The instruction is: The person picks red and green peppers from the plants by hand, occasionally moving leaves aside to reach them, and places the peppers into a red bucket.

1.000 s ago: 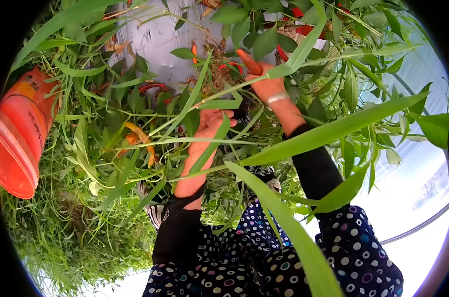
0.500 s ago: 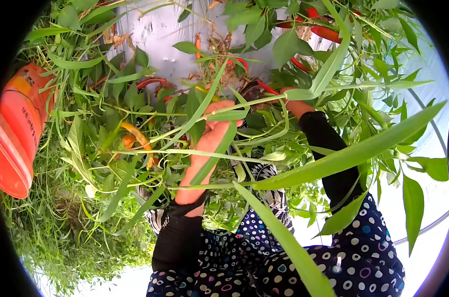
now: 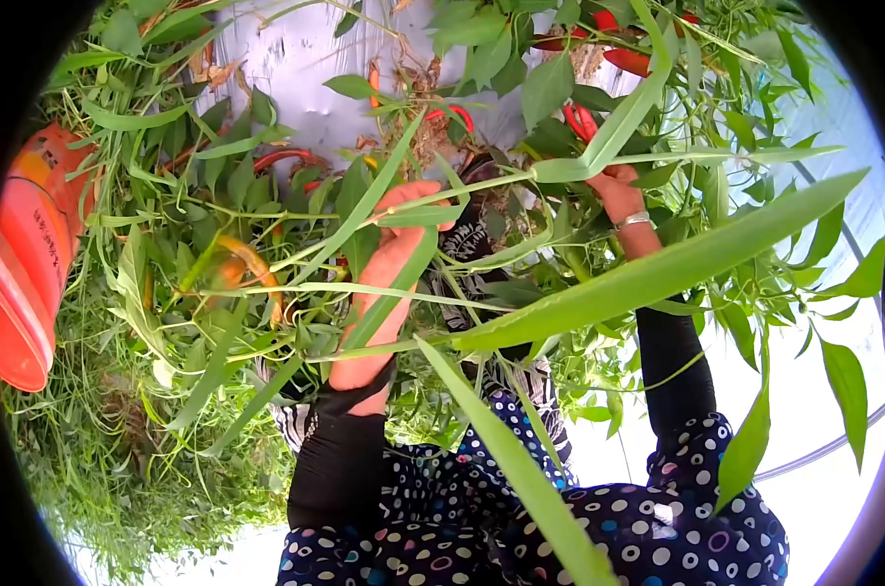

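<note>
My left hand (image 3: 408, 220) is closed amid the pepper plants, its fingers curled; a long grass blade (image 3: 389, 293) crosses in front of it. What it holds I cannot tell. Farther right my right hand (image 3: 618, 195), with a bracelet (image 3: 635, 221) at the wrist, reaches up among the leaves. Its fingers are pinched at the lower end of red chili peppers (image 3: 581, 121), partly hidden by a bent grass leaf (image 3: 563, 171). More red chilies (image 3: 282, 156) lie up and left of my left hand, and an orange-yellow pepper (image 3: 252, 258) hangs to its left.
An orange-red plastic container (image 3: 32, 259) stands at the far left among grass. Pale plastic sheeting (image 3: 310, 78) covers the ground beyond the plants. A broad green blade (image 3: 667, 269) stretches across the view near the camera. Other red peppers (image 3: 626, 62) hang at the top right.
My right hand has moved up and right, out from the foliage, to the red chilies. The red chili formerly beside its fingers no longer shows there. My left hand stays closed in nearly the same place.
</note>
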Demonstrator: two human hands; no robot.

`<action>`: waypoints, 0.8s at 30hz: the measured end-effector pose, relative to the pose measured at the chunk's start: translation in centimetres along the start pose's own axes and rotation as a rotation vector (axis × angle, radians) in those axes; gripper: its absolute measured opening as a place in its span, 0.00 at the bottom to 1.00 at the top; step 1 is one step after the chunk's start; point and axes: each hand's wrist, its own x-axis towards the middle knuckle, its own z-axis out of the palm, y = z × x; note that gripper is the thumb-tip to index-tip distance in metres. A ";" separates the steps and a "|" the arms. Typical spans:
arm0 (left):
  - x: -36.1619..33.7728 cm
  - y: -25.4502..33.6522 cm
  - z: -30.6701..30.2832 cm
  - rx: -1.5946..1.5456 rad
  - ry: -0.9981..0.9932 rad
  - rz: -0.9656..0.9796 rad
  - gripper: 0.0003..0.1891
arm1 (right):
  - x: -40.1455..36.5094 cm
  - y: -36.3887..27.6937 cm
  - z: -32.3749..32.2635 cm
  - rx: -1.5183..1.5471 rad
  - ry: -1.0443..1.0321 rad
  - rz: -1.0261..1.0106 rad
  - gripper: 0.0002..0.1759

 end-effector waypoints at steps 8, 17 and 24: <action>-1.5 0.4 3.5 0.753 -0.292 0.070 0.27 | -3.5 -9.3 -2.0 0.361 0.314 0.407 0.07; -2.7 -2.5 4.4 1.077 -0.466 0.281 0.19 | -4.9 -13.4 -5.6 0.847 0.231 0.421 0.08; -2.1 -4.4 4.3 1.185 -0.465 0.076 0.06 | -5.2 -15.0 -12.8 0.433 0.175 0.413 0.08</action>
